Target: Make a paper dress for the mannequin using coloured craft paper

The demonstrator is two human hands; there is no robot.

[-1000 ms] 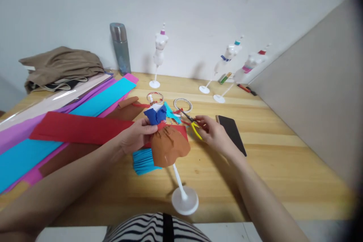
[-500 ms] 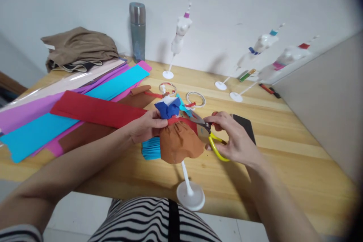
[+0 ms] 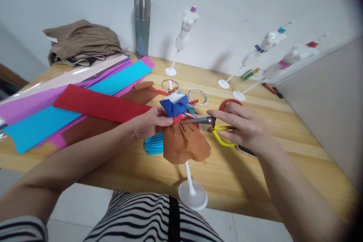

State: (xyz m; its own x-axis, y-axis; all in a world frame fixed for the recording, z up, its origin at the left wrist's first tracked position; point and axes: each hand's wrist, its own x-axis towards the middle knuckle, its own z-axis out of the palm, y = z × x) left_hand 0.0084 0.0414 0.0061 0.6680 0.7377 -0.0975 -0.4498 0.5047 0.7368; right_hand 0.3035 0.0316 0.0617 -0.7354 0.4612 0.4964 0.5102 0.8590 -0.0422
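A small mannequin on a white stand (image 3: pixel 188 181) wears a blue paper top (image 3: pixel 173 106), a red paper waistband (image 3: pixel 178 118) and a gathered brown paper skirt (image 3: pixel 185 143). My left hand (image 3: pixel 151 123) is closed on it at the waist, thumb against the red band. In my right hand (image 3: pixel 241 124) are scissors (image 3: pixel 205 120) with one red and one yellow handle loop. Their blades are parted and reach across the red band, one over it and one along the blue top's lower edge. Whether they touch the paper I cannot tell.
Left lie a red paper strip (image 3: pixel 102 104), a blue strip (image 3: pixel 42 124) and folded brown cloth (image 3: pixel 85 41). A bottle (image 3: pixel 142 26), bare mannequins (image 3: pixel 189 22) and a tape roll (image 3: pixel 198 97) are behind. Pleated blue paper (image 3: pixel 154 144) lies beside the skirt.
The scissors have swung level and opened wider, and their blades have moved left onto the red waistband. My right hand has turned with them. The whole view has shifted slightly.
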